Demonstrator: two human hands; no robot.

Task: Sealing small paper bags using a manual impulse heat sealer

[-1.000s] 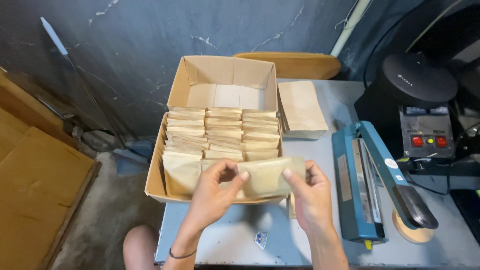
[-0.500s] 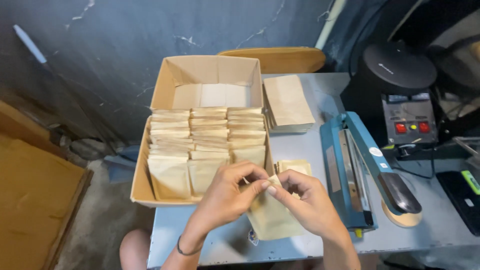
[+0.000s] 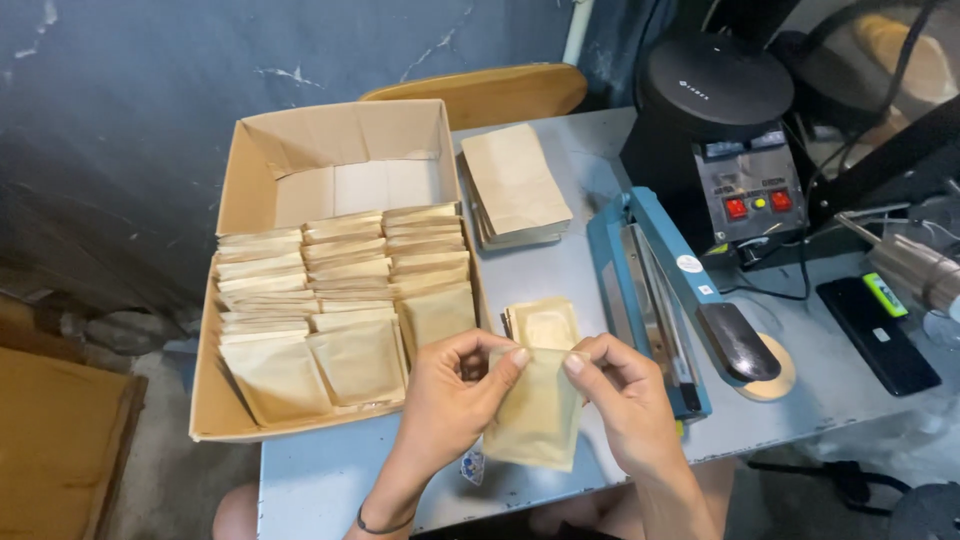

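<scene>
A: Status of the hands?

B: The left hand (image 3: 450,395) and right hand (image 3: 620,400) both pinch the top edge of one small flat tan paper pouch (image 3: 535,420). Thumb and forefinger of each hand are closed on it; the other fingers curl loosely. The pouch hangs over the front edge of the grey metal tabletop (image 3: 560,270).

A: Handling properties?

B: Judged light, thin and pliable, with a slight bulge of contents. It probably creases easily. Grip at the upper corners, as shown, keeps the mouth flat.

A: Surroundings?

B: A similar filled pouch (image 3: 545,322) lies on the tabletop just behind the hands. An open brown cardboard box (image 3: 340,140) packed with rows of pouches sits at the left edge. A stack of empty tan paper bags (image 3: 515,185) lies toward the rear edge. A blue lever-arm heat sealer (image 3: 660,290) stands at the right, near the hands.
</scene>
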